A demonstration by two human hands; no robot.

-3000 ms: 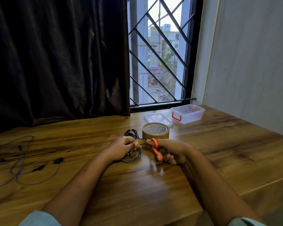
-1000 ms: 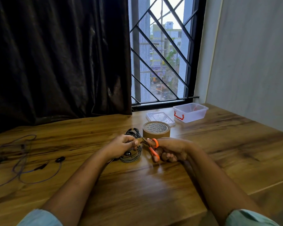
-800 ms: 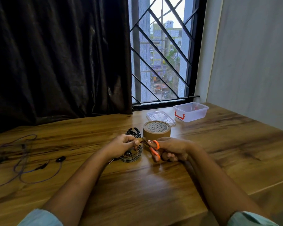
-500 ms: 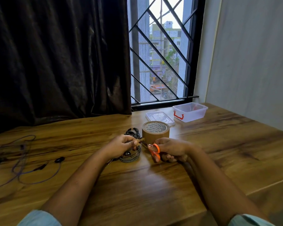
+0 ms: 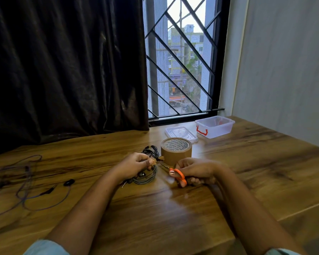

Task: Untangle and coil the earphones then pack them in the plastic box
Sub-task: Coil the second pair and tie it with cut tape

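Purple-tinted loose earphones [image 5: 69,182] sprawl across the far left of the wooden desk [image 5: 247,172], the cable in slack open loops and one dark bud lying nearest the middle. Behind them on my feed a dark brown curtain [image 5: 63,70] hangs down to the desk's back edge. Moving right, the left hand [image 5: 134,165] sits on top of the grey coiled earphones [image 5: 147,178], which lie flat near the centre of the desk. Its grip is narrow, thumb and forefinger pinched together at the coil's upper rim, where a small brown tape scrap [image 5: 161,159] sticks out, and dark buds peek from under the palm. Just behind that hand I can make out the black coiled earphones [image 5: 151,150], a second bundle resting on the desk. Next comes the brown tape roll [image 5: 176,150], lying flat with its printed core facing up, just beside both coils. In front of it the right hand [image 5: 197,171] has its grip closed around the orange handles of the scissors [image 5: 179,174], blades aimed left toward the tape scrap; I cannot tell whether the blades are parted. Farther right and back, the clear lid [image 5: 180,134] lies flat, and just beside it stands the plastic box [image 5: 215,127], open-topped, with a red clasp on its near end. All three sets of earphones lie on the desk, apart from the box. Above, a black window grille [image 5: 180,61] shows buildings outside, and a pale wall [image 5: 284,70] closes the right side.
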